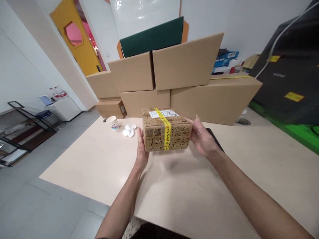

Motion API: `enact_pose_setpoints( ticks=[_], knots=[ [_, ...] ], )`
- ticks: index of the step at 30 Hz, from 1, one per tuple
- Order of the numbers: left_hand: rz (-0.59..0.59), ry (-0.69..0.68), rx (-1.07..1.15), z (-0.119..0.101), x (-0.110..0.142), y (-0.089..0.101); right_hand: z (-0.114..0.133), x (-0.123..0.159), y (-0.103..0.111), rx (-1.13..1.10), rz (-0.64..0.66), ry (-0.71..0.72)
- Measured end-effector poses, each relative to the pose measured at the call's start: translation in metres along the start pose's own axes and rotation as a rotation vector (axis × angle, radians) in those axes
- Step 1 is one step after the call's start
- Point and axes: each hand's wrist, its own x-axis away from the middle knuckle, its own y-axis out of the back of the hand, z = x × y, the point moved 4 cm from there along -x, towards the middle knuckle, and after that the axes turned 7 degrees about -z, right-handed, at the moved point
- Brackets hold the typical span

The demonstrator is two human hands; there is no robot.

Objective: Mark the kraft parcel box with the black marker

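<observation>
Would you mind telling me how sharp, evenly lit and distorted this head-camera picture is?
Head view: wide-angle bending tilts the door and walls; even light, soft shadow under the parcel held between left hand and right hand; glare on the whiteboard; little blur.

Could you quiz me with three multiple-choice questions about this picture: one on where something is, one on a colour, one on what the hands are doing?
1. Where does the paper cup stand, seen from the camera?
A. left of the small box
B. on top of the small box
C. on the floor

2. What colour is the tape band around the small box?
A. blue
B. yellow
C. red

3. How is the small box held?
A. by one hand from above
B. by no hand at all
C. between both hands, one on each side

Answers:
1 A: the cup is on the table, left of the box, near a crumpled white tissue.
2 B: the band over top and front is yellow.
3 C: the left hand and the right hand press opposite ends.
</observation>
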Motion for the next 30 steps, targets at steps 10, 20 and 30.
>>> enact_pose_setpoints(
  ticks=[10, 20, 30],
  knots=[
    [0.212, -0.032, 0.0, 0.002, -0.001, 0.0, 0.009, 0.002, 0.006, 0.1, -0.067, 0.066],
    [0.393, -0.063, -0.155, -0.003, 0.005, -0.012, 0.01, -0.004, 0.016, 0.087, -0.13, 0.09],
    [0.155, -0.178, -0.511, 0.002, 0.0, -0.006, 0.008, -0.012, 0.026, 0.013, -0.25, 0.15]
  ],
)
